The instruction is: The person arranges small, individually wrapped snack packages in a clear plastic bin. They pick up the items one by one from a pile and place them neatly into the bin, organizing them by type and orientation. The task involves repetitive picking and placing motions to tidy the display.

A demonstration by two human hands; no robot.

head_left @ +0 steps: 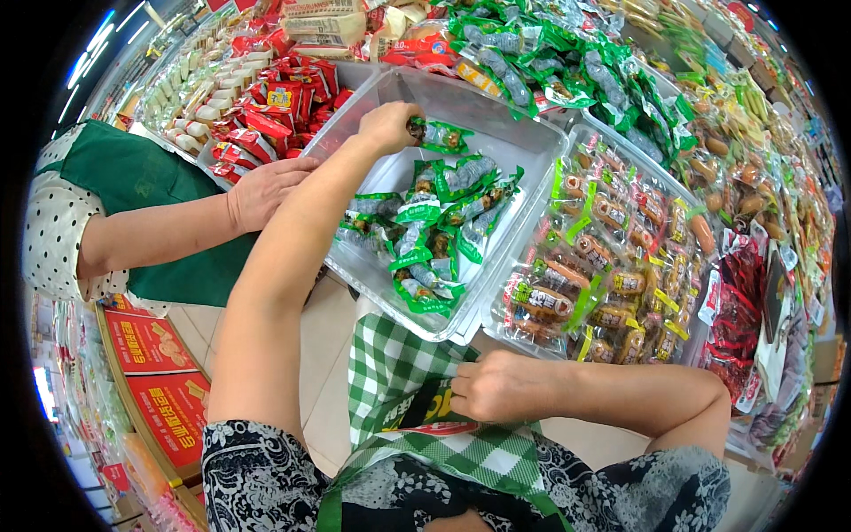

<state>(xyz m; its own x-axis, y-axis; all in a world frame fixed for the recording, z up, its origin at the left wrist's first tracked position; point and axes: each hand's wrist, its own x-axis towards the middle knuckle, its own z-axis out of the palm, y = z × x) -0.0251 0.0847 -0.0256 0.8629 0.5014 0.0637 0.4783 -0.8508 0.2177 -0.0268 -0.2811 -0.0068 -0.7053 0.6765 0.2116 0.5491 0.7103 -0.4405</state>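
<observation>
The left hand [388, 129] hides 1 end of a green packet [446, 137]; the right hand [494, 387] conceals its curled fingertips. A co-worker's dotted sleeve [60, 232] is cut off at left.

Head view, one: wide fisheye, left unit of a pair worn on the person's head; upright, unmirrored. Aim: downward and outward from the wearer, past the checked apron [377, 363] to the hands. Range: close; right hand [486, 387] nearer the body, left hand [388, 131] farther out. Tray [510, 146]: seen from above, beneath the left hand and beyond the right. Field: wide, taking in floor [326, 355] between left forearm [301, 222] and apron, and ceiling lights [93, 49] far beyond the left hand. Margins: curved, corners black.
</observation>
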